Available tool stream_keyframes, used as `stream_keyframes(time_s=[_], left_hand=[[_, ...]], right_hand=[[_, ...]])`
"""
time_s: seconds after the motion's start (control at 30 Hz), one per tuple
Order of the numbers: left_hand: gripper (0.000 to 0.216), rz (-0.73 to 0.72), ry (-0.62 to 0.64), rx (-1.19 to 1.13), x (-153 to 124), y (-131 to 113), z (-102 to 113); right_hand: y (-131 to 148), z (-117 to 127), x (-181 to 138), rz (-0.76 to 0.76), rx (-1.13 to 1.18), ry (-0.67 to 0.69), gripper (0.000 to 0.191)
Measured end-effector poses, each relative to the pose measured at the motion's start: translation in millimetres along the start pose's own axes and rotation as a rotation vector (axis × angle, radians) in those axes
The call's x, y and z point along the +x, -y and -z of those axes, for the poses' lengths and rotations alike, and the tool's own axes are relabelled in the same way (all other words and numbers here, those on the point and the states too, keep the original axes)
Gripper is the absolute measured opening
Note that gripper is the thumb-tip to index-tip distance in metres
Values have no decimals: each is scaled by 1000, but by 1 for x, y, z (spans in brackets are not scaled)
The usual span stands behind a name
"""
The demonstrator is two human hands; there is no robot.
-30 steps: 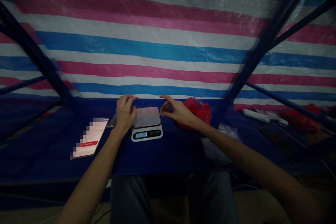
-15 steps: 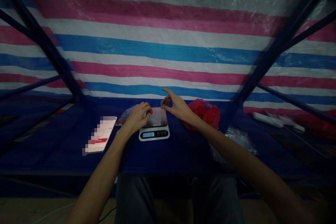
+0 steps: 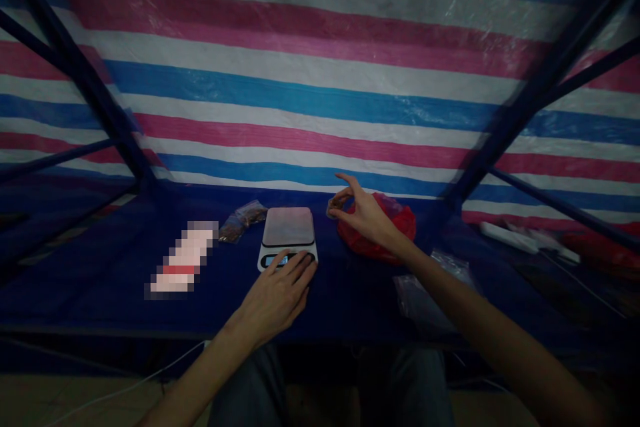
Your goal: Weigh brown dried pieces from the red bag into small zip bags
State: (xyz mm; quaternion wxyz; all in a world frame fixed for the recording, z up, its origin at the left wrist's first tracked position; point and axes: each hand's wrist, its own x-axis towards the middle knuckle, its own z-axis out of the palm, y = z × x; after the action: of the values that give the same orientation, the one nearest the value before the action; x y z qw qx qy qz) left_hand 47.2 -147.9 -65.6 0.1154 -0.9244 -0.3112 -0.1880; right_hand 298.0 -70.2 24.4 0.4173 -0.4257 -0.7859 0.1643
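A white digital kitchen scale (image 3: 287, 227) stands on the blue table top (image 3: 100, 300), with a pale, bare weighing plate. My left hand (image 3: 277, 297) rests its spread fingertips on the scale's front panel, partly covering the display and buttons. My right hand (image 3: 363, 210) is raised to the right of the scale, pinching a small brown piece (image 3: 336, 205) between thumb and fingers. Just below that hand lies a red plastic bag (image 3: 385, 232). Left of the scale lies a small clear bag of brown pieces (image 3: 243, 221).
A phone (image 3: 183, 257) with a blurred screen lies left of the scale. A crumpled clear plastic bag (image 3: 425, 297) lies at front right. A white power strip (image 3: 507, 238) sits further right. Dark metal shelf struts and a striped tarpaulin stand behind the table.
My left hand has moved from the weighing plate down to the scale's front panel. My right hand has shifted right, away from the scale, still pinching the brown piece.
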Motion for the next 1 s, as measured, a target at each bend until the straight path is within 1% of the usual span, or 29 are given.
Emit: stream_keyframes(time_s=[0.2, 0.3, 0.37, 0.47, 0.53, 0.6, 0.63, 0.7, 0.73, 0.8, 0.87, 0.9, 1.0], left_hand=[[48, 59, -45, -43, 6, -7, -3], [54, 77, -117, -57, 0, -5, -2], [56, 115, -200, -82, -5, 2, 3], [52, 237, -403, -152, -6, 24, 17], [46, 359, -543, -228, 4, 45, 31], [46, 467, -693, -332, 22, 70, 45], [47, 493, -749, -381, 34, 83, 49], [47, 528, -878, -438, 57, 108, 53], [47, 539, -913, -460, 67, 119, 51], [43, 555, -944, -475, 83, 136, 40], [38, 564, -933, -433, 90, 146, 23], [37, 567, -914, -378, 90, 148, 15], [35, 515, -774, -177, 84, 149, -4]], right_hand=[[3, 2, -5, 14, 11, 13, 76], [7, 7, -7, 24, 22, -1, 78], [10, 11, -10, 26, 29, -8, 79], [14, 15, -14, 22, 24, 4, 78], [14, 14, -16, 11, 26, 24, 77], [14, 9, -16, -4, 33, 37, 76], [13, 5, -15, -11, 34, 34, 76], [12, -5, -10, -20, 37, 15, 76], [11, -11, -7, -21, 41, 4, 77], [8, -22, 2, -13, 51, -8, 77], [5, -33, 11, 1, 49, -3, 77], [4, -39, 16, 9, 39, 1, 76], [-1, -54, 29, 36, -4, 20, 75]])
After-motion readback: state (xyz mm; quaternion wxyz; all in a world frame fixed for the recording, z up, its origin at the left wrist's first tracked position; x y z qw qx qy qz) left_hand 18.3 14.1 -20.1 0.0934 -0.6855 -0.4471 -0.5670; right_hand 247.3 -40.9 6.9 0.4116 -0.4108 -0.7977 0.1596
